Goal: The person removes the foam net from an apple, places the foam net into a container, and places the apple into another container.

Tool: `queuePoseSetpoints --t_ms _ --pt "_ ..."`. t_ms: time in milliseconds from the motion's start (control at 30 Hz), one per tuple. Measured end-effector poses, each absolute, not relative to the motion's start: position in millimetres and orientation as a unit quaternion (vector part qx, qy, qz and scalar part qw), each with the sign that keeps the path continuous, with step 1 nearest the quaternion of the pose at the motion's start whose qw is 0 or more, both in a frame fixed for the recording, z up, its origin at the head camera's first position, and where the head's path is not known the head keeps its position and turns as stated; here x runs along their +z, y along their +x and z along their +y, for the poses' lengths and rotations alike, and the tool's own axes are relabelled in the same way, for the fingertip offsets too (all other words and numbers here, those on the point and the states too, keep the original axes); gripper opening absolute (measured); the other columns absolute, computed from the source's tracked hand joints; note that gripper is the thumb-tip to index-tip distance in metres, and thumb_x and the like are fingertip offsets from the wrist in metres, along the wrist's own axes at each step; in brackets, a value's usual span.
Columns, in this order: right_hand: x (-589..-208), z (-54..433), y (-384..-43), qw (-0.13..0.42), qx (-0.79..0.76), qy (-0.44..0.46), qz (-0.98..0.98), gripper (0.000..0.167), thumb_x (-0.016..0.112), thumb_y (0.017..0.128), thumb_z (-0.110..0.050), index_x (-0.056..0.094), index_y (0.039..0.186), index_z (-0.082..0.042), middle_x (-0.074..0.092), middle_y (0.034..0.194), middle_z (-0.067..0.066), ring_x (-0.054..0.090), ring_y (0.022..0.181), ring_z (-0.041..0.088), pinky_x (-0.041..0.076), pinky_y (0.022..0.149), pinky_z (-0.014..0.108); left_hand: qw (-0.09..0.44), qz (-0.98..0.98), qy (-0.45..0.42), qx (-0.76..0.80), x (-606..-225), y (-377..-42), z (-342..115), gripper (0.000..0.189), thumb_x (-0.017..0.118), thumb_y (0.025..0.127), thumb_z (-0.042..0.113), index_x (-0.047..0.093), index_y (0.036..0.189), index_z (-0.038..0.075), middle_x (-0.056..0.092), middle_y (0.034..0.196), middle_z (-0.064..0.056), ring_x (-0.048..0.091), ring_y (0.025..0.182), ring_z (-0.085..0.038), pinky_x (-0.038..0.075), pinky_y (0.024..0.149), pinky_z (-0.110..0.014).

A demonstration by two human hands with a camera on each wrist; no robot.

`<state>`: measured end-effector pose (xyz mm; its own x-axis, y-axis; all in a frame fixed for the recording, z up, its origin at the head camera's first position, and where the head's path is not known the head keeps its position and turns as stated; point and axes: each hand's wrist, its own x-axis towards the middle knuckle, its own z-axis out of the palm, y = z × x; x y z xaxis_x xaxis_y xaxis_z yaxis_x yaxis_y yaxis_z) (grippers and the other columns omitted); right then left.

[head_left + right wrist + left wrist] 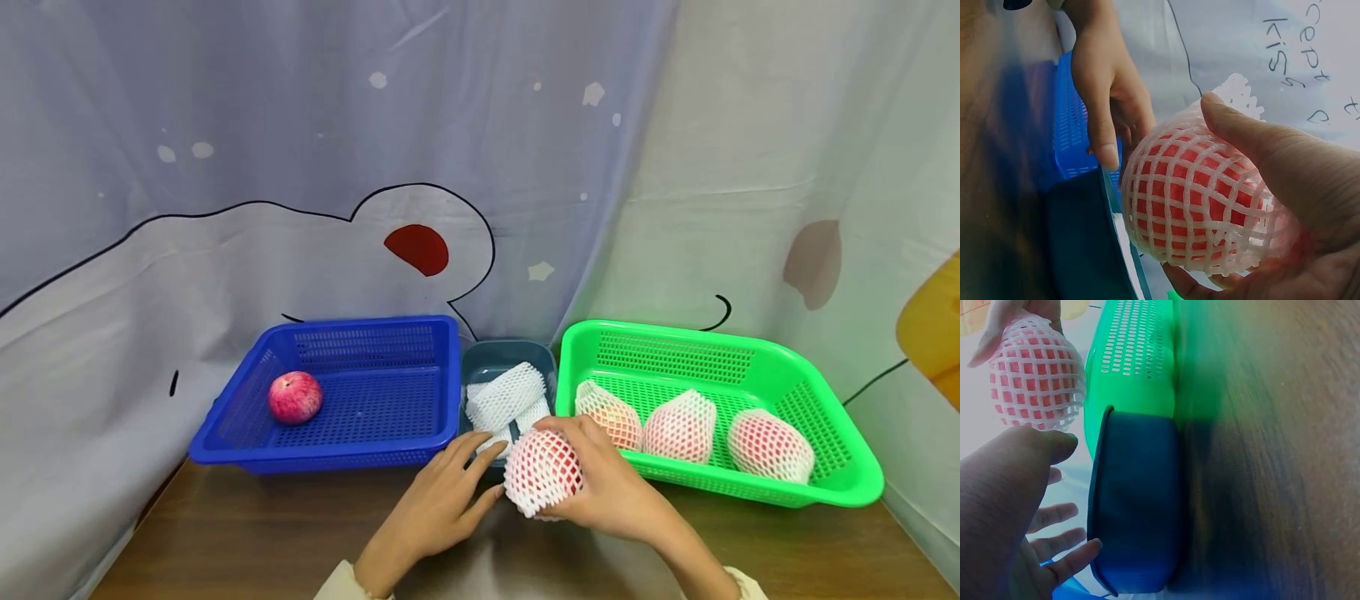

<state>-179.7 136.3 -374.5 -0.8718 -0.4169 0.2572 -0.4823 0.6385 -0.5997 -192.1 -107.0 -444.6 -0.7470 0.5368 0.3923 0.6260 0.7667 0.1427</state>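
In the head view my right hand (613, 487) grips a red apple in a white foam net (542, 473), above the front of a small dark teal bin (491, 354). In the right wrist view the thumb lies over the netted apple (1191, 194), and the net's loose end sticks up. My left hand (442, 498) is beside the apple, its fingers spread and holding nothing. The left wrist view shows a gap between the left thumb (1060, 447) and the netted apple (1038, 381). Several empty white foam nets (510, 396) lie in the teal bin.
A blue basket (390, 446) on the left holds one bare red apple (295, 397). On the right, a green basket (843, 479) contains three netted apples (679, 427). All stand on a wooden table (247, 533) before a printed curtain (300, 108).
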Motion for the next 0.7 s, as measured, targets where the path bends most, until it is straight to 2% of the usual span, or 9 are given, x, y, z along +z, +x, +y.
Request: queuePoseSetpoints --t_ms 500,700 --pt "-382 136 -173 0.066 0.348 0.265 -0.897 0.085 0.096 0.057 -0.028 0.054 0.130 -0.023 0.053 0.112 -0.001 0.051 0.104 0.013 0.052 0.084 0.031 0.209 -0.907 -0.328 -0.160 -441 -192 -106 0.052 0.061 0.097 0.035 0.049 0.144 0.018 0.055 0.142 -0.005 0.052 0.129 -0.019 0.048 0.105 -0.041" --pt "-388 136 -170 0.075 0.340 0.273 -0.897 0.086 0.096 0.056 -0.029 0.054 0.131 -0.023 0.054 0.116 -0.002 0.050 0.108 0.013 0.051 0.087 0.033 0.228 -0.895 -0.347 -0.166 -442 -191 -105 0.054 0.067 0.093 0.032 0.050 0.142 0.016 0.058 0.135 -0.004 0.053 0.121 -0.017 0.050 0.100 -0.036"
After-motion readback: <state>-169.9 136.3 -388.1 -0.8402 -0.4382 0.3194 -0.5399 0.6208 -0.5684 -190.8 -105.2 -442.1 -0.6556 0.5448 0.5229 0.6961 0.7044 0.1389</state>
